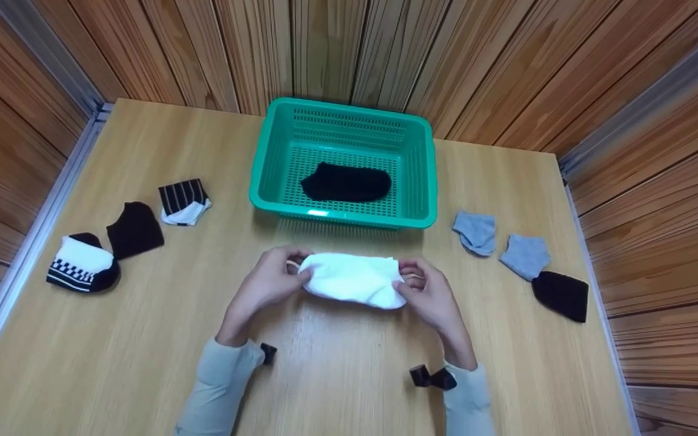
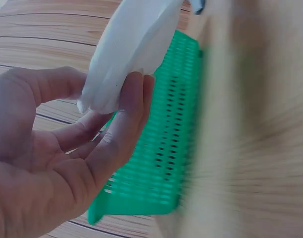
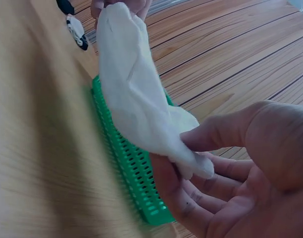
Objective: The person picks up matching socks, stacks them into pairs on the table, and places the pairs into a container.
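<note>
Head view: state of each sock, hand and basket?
White sock, held at both ends
Left hand, pinching sock's left end
Right hand, pinching sock's right end
Basket, upright
Basket sock, lying flat
Striped sock, on table
Checkered sock, on table
Left dark sock, on table
Grey socks, both on table
Right black sock, on table

Wood tbl [image 1: 337,375] w/ grn basket [image 1: 355,219], misc. socks [image 1: 135,231]
</note>
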### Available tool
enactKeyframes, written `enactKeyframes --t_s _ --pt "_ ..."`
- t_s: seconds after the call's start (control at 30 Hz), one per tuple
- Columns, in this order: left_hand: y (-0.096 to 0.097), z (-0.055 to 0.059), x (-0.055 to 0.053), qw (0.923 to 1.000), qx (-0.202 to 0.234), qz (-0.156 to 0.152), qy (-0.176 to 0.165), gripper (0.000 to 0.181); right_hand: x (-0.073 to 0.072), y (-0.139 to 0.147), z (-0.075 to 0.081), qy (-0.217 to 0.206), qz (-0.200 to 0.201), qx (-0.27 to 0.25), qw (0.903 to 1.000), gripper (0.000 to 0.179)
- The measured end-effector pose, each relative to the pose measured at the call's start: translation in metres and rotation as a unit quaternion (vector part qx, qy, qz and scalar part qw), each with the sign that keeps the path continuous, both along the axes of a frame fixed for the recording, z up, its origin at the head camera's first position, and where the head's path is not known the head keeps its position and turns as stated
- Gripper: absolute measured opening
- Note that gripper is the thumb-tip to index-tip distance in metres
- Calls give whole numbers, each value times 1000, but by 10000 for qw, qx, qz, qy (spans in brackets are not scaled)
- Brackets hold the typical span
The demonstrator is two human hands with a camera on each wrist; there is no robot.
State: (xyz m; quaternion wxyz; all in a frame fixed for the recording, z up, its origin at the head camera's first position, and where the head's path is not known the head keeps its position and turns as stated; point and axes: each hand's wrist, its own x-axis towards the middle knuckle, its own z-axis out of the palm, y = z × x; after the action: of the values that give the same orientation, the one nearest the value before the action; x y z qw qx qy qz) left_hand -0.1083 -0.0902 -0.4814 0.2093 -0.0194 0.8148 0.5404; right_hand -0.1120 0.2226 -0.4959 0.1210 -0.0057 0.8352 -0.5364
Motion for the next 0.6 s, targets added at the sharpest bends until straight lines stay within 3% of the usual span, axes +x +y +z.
enactKeyframes --t_s 0.13,0.27,0.43,0.6 --pt "-3 16 -18 9992 -17 -328 212 23 -12 3 11 468 116 -446 9978 44" --pt "-4 30 -38 9957 145 -749 531 16 -25 7 23 837 166 -579 9947 37" --pt "-6 47 -65 9921 125 -1014 731 25 -47 14 39 893 327 -363 9948 27" --pt "-7 60 -93 9853 -180 -1404 953 33 -76 18 56 718 887 166 9933 22"
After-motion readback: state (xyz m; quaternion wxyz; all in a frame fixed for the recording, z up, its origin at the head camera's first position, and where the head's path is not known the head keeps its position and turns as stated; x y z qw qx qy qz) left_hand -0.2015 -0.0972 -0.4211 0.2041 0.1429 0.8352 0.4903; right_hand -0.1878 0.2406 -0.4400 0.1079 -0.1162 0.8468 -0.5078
